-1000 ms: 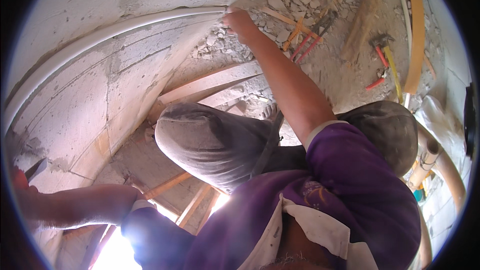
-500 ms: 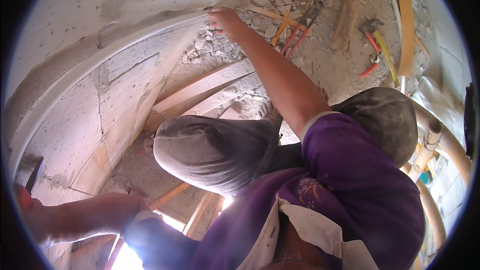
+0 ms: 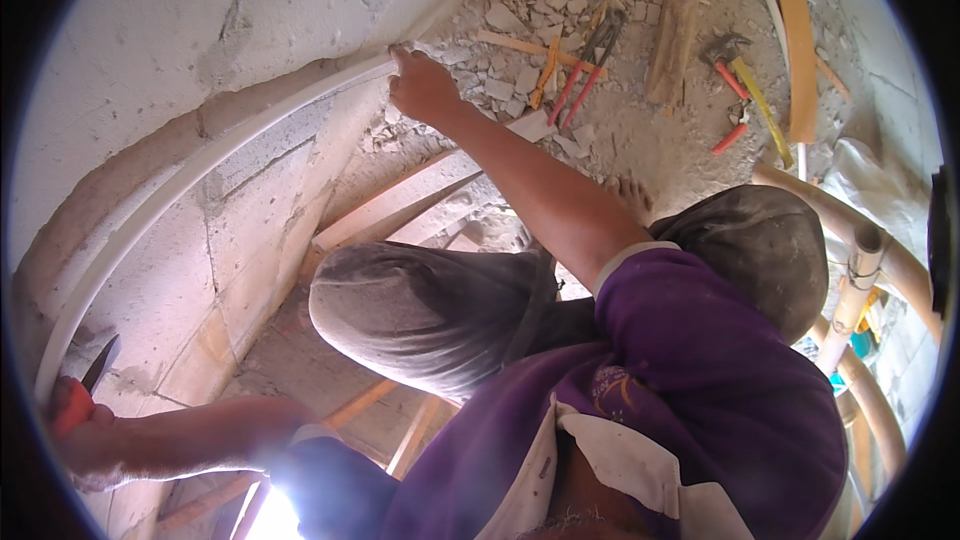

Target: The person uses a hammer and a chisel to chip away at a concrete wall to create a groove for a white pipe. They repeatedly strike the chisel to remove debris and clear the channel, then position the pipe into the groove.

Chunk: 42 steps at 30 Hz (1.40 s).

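A long white pipe point(image 3: 215, 152) runs along a recess in the pale block wall point(image 3: 170, 270) on my left. At its far end, my right hand point(image 3: 428, 92) closes on the pipe, the index finger reaching onto the tip and the other fingers curled beneath. My left hand point(image 3: 90, 448), at the lower left rim, is closed round the red handle of a tool with a pointed dark blade point(image 3: 100, 364). That blade stands beside the near part of the pipe. Part of the left hand fades into the dark rim, so the tool's exact kind is unclear.
Broken rubble point(image 3: 540, 0) covers the far floor, where red-handled cutters point(image 3: 590, 75) lie. Further right are a hammer point(image 3: 728, 60), a yellow-handled tool point(image 3: 762, 112) and a wooden strip point(image 3: 792, 40). Planks point(image 3: 400, 190) lie beyond my knee; thick beige pipes point(image 3: 905, 270) stand at the right.
The view has shifted slightly. My right hand has come a little nearer, its index finger now stretched onto the pipe's end. More of the left hand's red-handled tool shows.
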{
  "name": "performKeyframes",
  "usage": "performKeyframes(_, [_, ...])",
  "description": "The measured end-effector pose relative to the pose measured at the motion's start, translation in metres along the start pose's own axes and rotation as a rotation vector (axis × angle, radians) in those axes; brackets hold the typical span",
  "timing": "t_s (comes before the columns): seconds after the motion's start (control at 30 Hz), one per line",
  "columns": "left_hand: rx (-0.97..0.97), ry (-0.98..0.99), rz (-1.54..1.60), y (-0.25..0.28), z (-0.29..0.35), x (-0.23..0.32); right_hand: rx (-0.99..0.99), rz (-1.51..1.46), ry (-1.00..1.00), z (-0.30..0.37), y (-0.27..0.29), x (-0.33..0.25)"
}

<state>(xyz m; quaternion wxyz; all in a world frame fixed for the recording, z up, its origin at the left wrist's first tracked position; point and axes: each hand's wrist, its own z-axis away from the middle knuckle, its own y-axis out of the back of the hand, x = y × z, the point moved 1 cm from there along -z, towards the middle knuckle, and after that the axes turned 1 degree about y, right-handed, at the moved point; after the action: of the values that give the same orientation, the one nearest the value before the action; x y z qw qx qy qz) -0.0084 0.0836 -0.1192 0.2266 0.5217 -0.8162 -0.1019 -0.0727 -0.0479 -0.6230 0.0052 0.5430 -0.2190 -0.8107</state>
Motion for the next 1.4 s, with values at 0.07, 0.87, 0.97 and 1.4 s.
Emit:
performKeyframes(0.07, [0.041, 0.113, 0.010, 0.003, -0.003, -0.012, -0.024, 0.063, 0.041, 0.002, 0.001, 0.003])
performKeyframes(0.87, [-0.363, 0.072, 0.561, 0.023, 0.026, 0.031, 0.393, -0.116, 1.002, 0.067, 0.095, -0.192])
performKeyframes(0.97, [-0.341, 0.091, 0.533, 0.033, 0.037, 0.027, 0.302, -0.097, 0.984, 0.069, 0.094, -0.194])
performKeyframes(1.4, [-0.437, 0.286, 0.215, 0.034, 0.018, 0.017, 0.051, -0.042, 0.601, 0.030, 0.079, -0.156])
